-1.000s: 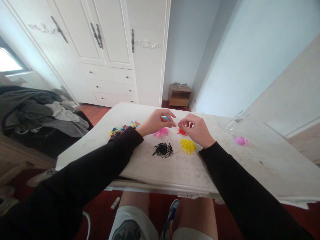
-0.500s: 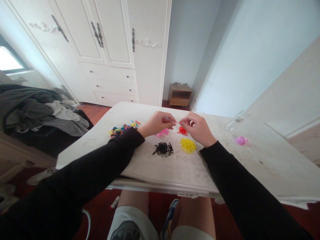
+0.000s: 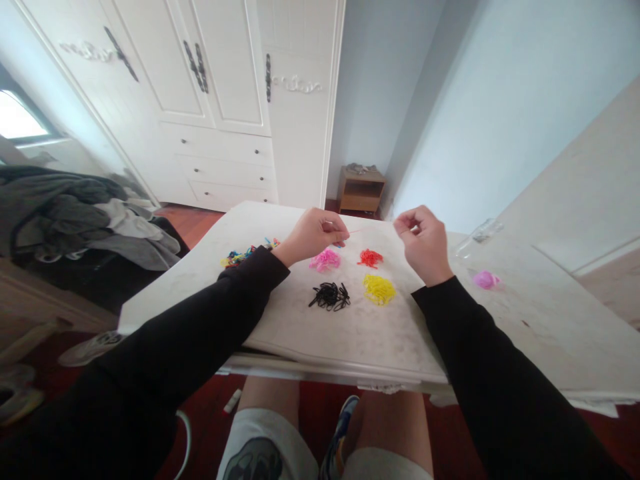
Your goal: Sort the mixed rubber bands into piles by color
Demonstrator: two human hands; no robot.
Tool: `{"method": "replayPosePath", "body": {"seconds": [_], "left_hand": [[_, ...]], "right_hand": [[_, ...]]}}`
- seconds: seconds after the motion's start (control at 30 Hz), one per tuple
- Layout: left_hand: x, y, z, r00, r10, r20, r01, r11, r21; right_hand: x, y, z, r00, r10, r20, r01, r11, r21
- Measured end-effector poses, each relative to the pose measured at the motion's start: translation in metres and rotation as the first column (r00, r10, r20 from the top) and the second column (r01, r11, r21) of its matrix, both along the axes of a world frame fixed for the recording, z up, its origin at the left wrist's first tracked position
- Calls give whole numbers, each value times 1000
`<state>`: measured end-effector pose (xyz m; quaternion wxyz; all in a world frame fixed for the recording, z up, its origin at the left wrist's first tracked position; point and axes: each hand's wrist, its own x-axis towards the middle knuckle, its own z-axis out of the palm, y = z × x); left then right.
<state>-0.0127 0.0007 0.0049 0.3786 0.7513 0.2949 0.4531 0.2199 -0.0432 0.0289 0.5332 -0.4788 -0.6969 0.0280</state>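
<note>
My left hand and my right hand hover above a white table, each pinching one end of a thin rubber band stretched taut between them. Below the hands lie sorted heaps of small bands: pink, red, black and yellow. A mixed, multicoloured heap sits left of my left wrist. Both arms wear black sleeves.
A pink object and a clear plastic item lie at the table's right. White wardrobe stands behind, a small wooden nightstand in the corner, and piled clothes at left. My knees show under the table edge.
My hands have pulled apart, the right one moving right and up, stretching the band between them. The red heap, earlier partly hidden by my right hand, now shows in full.
</note>
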Motion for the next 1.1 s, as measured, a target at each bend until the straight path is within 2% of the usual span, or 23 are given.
{"method": "replayPosePath", "body": {"seconds": [0.1, 0.13, 0.3, 0.4, 0.73, 0.87, 1.0, 1.1], "left_hand": [[-5, 0, 0, 995, 4, -96, 2, 998, 56], [-8, 1, 0, 989, 12, -145, 0, 997, 82], [-29, 11, 5, 924, 53, -378, 37, 973, 226], [-34, 15, 5, 889, 57, -454, 82, 956, 281], [-35, 10, 6, 859, 74, -507, 115, 936, 332], [-33, 11, 5, 909, 65, -413, 58, 959, 279], [-24, 9, 1, 980, -21, -197, 42, 994, 105], [-15, 6, -4, 996, -66, -58, 65, 998, -25]], "right_hand": [[-10, -3, -7, 967, 227, 116, -215, 971, -110], [-12, -4, -9, 958, 257, 126, -243, 963, -117], [-3, 1, -10, 989, 147, 35, -143, 986, -88], [2, 4, -10, 990, 136, 39, -131, 986, -104], [-4, 2, -13, 973, 199, 115, -183, 974, -132], [-4, 3, -13, 969, 212, 126, -193, 971, -144], [-5, 3, -15, 936, 299, 187, -257, 942, -216], [-7, 3, -17, 894, 388, 225, -327, 907, -266]]}}
